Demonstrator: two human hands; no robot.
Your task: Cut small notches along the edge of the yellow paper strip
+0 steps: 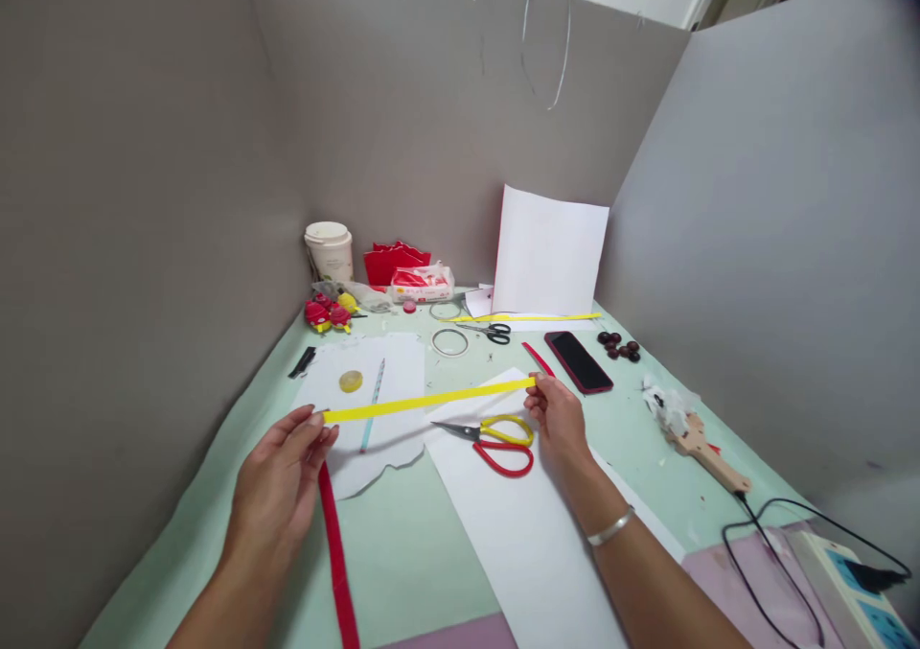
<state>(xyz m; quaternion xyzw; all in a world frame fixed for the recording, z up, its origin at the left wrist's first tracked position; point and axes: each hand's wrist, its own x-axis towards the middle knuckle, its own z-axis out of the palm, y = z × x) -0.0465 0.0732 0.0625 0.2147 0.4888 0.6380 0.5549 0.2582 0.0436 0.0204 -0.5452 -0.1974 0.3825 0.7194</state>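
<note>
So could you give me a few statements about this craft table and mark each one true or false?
1. Both hands hold one yellow strip by its ends: left hand, right hand. True.
2. The red-and-yellow scissors are in the right hand. False: they lie on the white sheet, beside it.
3. A phone lies screen up on the table. True.
4. The paper cup lies tipped over. False: it stands upright by the wall.
5. A red strip lies below the left hand. True.
</note>
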